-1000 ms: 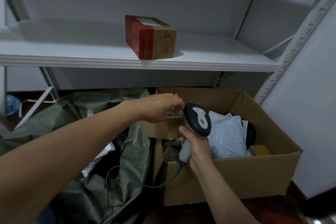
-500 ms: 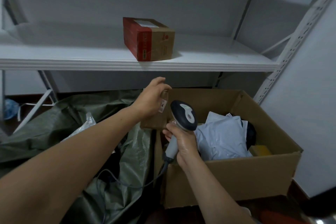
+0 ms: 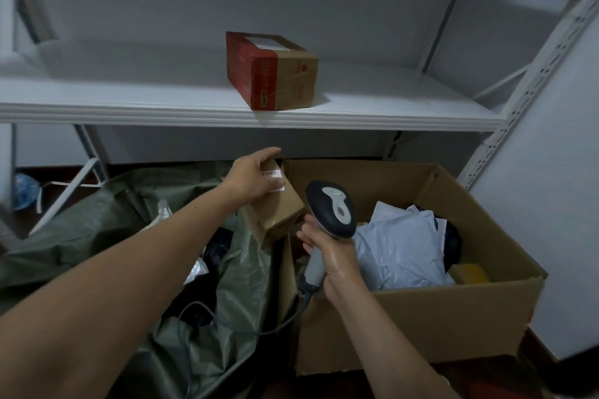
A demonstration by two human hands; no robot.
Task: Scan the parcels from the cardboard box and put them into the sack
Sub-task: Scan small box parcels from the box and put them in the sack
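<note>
Brown parcel [image 3: 275, 214], gripped by my left hand [image 3: 256, 176], has swung from the scanner [image 3: 334, 209] toward the sack [image 3: 97, 220] (label up). My right hand [image 3: 330, 256] keeps clutching the scanner over the box [image 3: 453, 317]; dropping comes next, probably.

A red-and-brown carton [image 3: 272, 71] is carried by the white shelf [image 3: 129, 104], near its front edge. On the dark floor [image 3: 534, 351] below, an open cardboard box [image 3: 421, 327] and a green sack [image 3: 97, 223] are set side by side, touching. A crumpled blue bag [image 3: 24, 186] is seen far left.
</note>
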